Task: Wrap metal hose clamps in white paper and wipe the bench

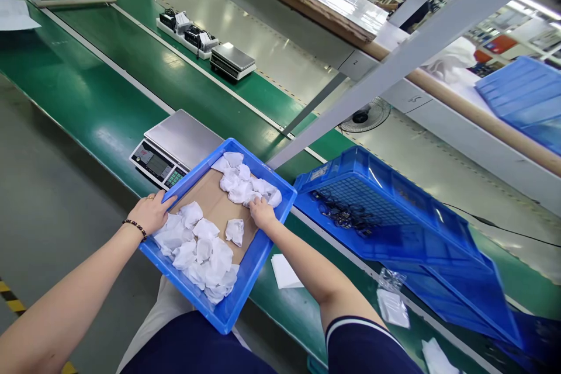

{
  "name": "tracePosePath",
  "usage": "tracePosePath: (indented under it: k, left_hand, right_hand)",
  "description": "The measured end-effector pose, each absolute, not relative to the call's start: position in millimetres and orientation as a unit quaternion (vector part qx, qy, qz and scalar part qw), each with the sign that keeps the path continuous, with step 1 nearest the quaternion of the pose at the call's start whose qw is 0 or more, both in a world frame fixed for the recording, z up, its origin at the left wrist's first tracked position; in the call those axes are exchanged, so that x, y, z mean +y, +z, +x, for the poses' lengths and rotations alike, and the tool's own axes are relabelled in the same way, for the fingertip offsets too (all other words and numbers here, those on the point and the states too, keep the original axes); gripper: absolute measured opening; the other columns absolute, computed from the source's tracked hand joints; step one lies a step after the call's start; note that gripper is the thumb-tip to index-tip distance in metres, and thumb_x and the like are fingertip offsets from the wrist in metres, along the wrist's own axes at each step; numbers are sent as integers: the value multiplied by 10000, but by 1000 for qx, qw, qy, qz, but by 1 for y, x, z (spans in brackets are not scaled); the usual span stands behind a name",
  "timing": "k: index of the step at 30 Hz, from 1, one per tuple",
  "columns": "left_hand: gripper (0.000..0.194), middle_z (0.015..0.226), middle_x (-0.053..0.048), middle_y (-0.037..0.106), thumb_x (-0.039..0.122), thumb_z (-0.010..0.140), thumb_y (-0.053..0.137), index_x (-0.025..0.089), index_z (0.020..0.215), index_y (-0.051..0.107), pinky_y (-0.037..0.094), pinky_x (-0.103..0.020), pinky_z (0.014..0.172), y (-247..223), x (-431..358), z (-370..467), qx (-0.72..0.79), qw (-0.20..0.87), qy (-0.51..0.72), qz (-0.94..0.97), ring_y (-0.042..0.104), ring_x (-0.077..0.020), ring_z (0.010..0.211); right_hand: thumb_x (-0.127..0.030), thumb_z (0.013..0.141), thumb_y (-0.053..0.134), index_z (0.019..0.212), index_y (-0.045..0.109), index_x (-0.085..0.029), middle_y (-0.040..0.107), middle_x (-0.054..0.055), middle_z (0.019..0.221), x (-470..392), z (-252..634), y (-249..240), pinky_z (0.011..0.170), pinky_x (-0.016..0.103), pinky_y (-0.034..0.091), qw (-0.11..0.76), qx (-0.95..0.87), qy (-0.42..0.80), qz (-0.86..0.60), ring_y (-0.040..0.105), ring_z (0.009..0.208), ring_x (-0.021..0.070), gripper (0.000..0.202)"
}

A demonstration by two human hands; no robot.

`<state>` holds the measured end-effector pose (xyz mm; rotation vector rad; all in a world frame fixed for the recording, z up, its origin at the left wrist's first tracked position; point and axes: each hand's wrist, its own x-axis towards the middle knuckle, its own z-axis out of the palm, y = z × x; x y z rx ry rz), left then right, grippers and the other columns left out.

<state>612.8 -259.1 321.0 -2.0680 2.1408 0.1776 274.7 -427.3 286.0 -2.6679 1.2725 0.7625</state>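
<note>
A shallow blue tray [224, 322] lined with brown cardboard is tilted at the bench edge, over my lap. Crumpled white paper bundles [205, 251] fill its near left part, more lie along the far right side, and one sits alone between. My left hand [151, 212] grips the tray's left rim, fingers over the edge. Inside the tray, my right hand [262, 212] touches the bundles at the far right with its fingers bent together; what they hold, if anything, is hidden.
A digital scale [184, 140] stands just beyond the tray. At the right, a large blue crate [421, 245] holds black cables [344, 216]. White paper [286, 272] and plastic bags [393, 307] lie on the green bench. A slanted white post [350, 99] rises beyond the tray.
</note>
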Motion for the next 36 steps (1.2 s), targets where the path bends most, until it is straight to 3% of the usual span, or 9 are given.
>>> tracePosePath:
  k: [4, 7, 14, 18, 22, 26, 30, 33, 36]
  left_hand:
    - [509, 1193, -158, 467, 226, 855, 410, 245, 1358, 480, 420, -390, 748, 321, -259, 611, 713, 75, 65, -694, 531, -281, 917]
    - [508, 1187, -158, 473, 226, 855, 406, 237, 1357, 480, 422, -389, 738, 321, -259, 611, 715, 77, 62, -692, 534, -283, 910]
    - [518, 1202, -161, 470, 246, 858, 410, 254, 1373, 458, 430, -384, 730, 321, -259, 612, 713, 85, 59, -693, 548, -279, 907]
    - [513, 1195, -161, 479, 237, 855, 413, 244, 1364, 473, 434, -383, 736, 319, -259, 612, 715, 87, 48, -692, 556, -279, 901]
    - [498, 1220, -162, 471, 249, 862, 412, 251, 1355, 483, 433, -383, 736, 317, -258, 612, 717, 84, 40, -690, 557, -284, 910]
    - [497, 1219, -164, 469, 250, 864, 407, 249, 1355, 479, 431, -381, 732, 316, -258, 613, 717, 82, 39, -691, 557, -282, 904]
    - [510, 1173, -155, 483, 257, 857, 417, 251, 1364, 465, 429, -377, 711, 317, -259, 613, 719, 90, 41, -688, 556, -278, 877]
    - [510, 1191, -157, 475, 259, 858, 414, 251, 1366, 463, 430, -377, 709, 317, -259, 612, 719, 92, 39, -688, 557, -276, 874]
    - [516, 1206, -160, 467, 258, 854, 423, 253, 1369, 463, 430, -380, 718, 318, -259, 612, 718, 93, 40, -689, 554, -279, 886]
  right_hand:
    - [-169, 872, 399, 1353, 450, -153, 343, 220, 1427, -401, 286, 291, 979, 597, 300, 40, 362, 226, -903, 287, 1299, 397, 485]
    - [-263, 856, 481, 1433, 350, -277, 219, 106, 1531, -372, 306, 289, 1042, 560, 251, 96, 145, 209, -962, 200, 1359, 379, 591]
    - [-272, 899, 451, 1378, 384, -393, 271, 90, 1516, -354, 339, 276, 821, 458, 458, 73, 54, 248, -964, 468, 1158, 324, 498]
    - [-221, 930, 371, 1379, 395, -380, 288, 125, 1508, -376, 314, 271, 809, 475, 466, 39, 97, 245, -964, 501, 1133, 319, 477]
    - [-190, 933, 368, 1414, 384, -341, 310, 142, 1500, -402, 286, 273, 1014, 602, 287, 12, 177, 239, -955, 371, 1302, 347, 504]
    - [-198, 897, 448, 1455, 333, -263, 237, 184, 1525, -392, 291, 284, 1039, 651, 202, 23, 228, 219, -948, 264, 1362, 404, 574]
    - [-274, 807, 602, 1441, 323, -346, 198, 91, 1556, -342, 315, 286, 1058, 569, 252, 131, -5, 197, -972, 246, 1378, 365, 696]
    - [-278, 659, 737, 1420, 343, -351, 190, 66, 1561, -316, 328, 278, 1006, 545, 336, 139, -51, 264, -953, 285, 1349, 388, 860]
    - [-254, 713, 688, 1366, 388, -350, 260, 79, 1527, -317, 333, 275, 934, 493, 408, 117, -35, 260, -958, 417, 1251, 343, 725]
